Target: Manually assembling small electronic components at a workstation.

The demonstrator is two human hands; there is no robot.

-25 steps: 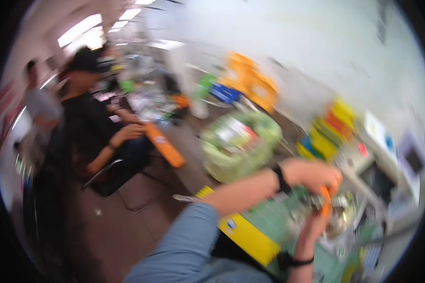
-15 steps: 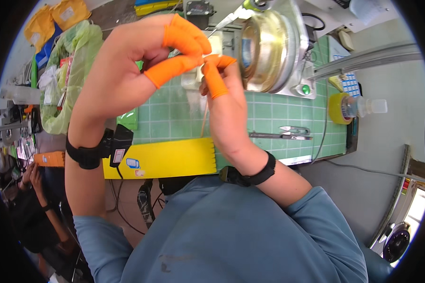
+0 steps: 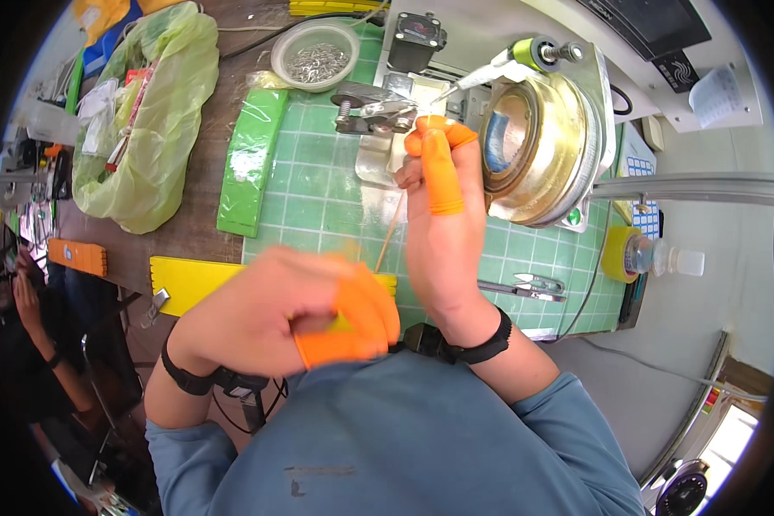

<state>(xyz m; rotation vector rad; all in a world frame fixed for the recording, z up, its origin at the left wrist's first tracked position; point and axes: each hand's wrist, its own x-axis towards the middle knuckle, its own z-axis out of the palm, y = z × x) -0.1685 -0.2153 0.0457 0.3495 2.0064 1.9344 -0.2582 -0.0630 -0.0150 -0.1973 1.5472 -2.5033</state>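
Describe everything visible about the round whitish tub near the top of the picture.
The round, whitish, translucent, plastic-looking tub stands upright and open-topped at the left edge of the green gridded mat, just beyond the long green packet. Its pale rim surrounds a loose heap of small silvery pieces. Nobody holds it.

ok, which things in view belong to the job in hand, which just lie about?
Likely the job, being nearest the right hand: metal clamp; pen-like tool; brass-coloured wheel.

Seemingly just lying about, untouched: yellow-green bag; snips; yellow tape roll.
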